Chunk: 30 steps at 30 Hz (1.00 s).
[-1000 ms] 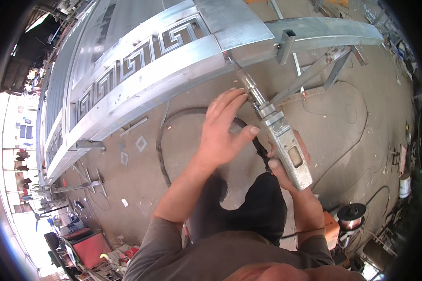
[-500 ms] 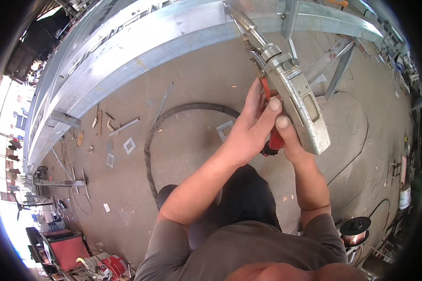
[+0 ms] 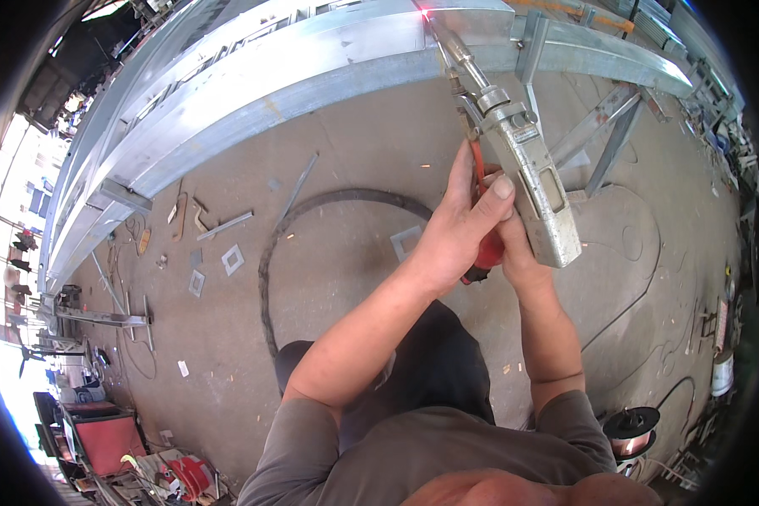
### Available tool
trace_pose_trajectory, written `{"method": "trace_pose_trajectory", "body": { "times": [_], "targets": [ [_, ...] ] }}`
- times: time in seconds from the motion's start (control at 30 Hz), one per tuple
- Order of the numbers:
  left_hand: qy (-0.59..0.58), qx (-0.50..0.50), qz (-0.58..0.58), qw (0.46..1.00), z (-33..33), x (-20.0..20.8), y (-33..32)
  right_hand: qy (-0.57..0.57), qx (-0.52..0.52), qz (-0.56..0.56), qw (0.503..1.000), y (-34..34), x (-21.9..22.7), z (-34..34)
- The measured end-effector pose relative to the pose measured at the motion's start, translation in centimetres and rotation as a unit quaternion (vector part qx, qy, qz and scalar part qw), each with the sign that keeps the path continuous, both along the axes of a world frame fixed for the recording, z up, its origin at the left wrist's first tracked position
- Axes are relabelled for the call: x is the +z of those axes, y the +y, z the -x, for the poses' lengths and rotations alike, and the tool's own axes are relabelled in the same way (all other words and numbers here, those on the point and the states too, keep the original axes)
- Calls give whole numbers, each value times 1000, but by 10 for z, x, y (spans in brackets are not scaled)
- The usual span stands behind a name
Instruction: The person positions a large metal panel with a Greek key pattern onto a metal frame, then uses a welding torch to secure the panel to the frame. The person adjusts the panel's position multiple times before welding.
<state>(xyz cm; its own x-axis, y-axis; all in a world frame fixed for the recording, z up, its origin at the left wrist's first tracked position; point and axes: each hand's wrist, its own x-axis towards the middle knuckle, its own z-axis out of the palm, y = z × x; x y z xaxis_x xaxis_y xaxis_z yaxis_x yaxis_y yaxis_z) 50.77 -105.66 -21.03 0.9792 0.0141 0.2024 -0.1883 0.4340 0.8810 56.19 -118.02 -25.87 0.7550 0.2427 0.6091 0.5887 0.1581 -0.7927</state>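
Observation:
Both my hands are wrapped round the handle of a silver handheld laser welding gun point(image 3: 524, 156), which has a long metal nozzle and a wire-feed tube beside it. My left hand point(image 3: 468, 215) grips from the left, thumb lying along the gun's side. On the right, my right hand point(image 3: 519, 244) closes round the handle, its fingers mostly hidden behind the gun. Part of a red and black grip shows between the hands. At the nozzle tip a small red light spot glows on a shiny galvanized steel beam point(image 3: 312, 88), close to a seam.
A thick dark hose point(image 3: 266, 278) curves over the floor from below my hands. Square metal plates point(image 3: 233, 260) and offcuts lie to the left. A copper-coloured wire spool point(image 3: 631, 432) stands at lower right, a red box-like item point(image 3: 110, 443) at lower left. Steel legs support the beam.
A red light spot now shows at the nozzle tip. The gun's rear end has shifted slightly up and left; the beam appears further right in view. Both hands keep their hold.

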Motion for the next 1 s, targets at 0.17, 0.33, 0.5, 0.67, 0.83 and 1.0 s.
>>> {"method": "trace_pose_trajectory", "body": {
  "times": [0.17,0.33,0.5,0.67,0.83,1.0],
  "targets": [
    [-9,9,5,1000,-1,0,-4,61,43,-6,997,-3,1,2],
    [6,10,8,1000,0,1,-4,106,53,-1,993,-5,3,3],
    [-2,16,22,1000,-1,1,-5,76,19,-8,997,-1,2,2],
    [-3,12,22,1000,-2,3,-6,60,20,4,998,-3,-1,-2],
    [9,30,-30,999,0,7,-8,38,16,-1,999,-2,-4,-6],
    [15,32,-33,999,1,8,-8,34,31,-6,999,-2,0,-5]
  ]
}}
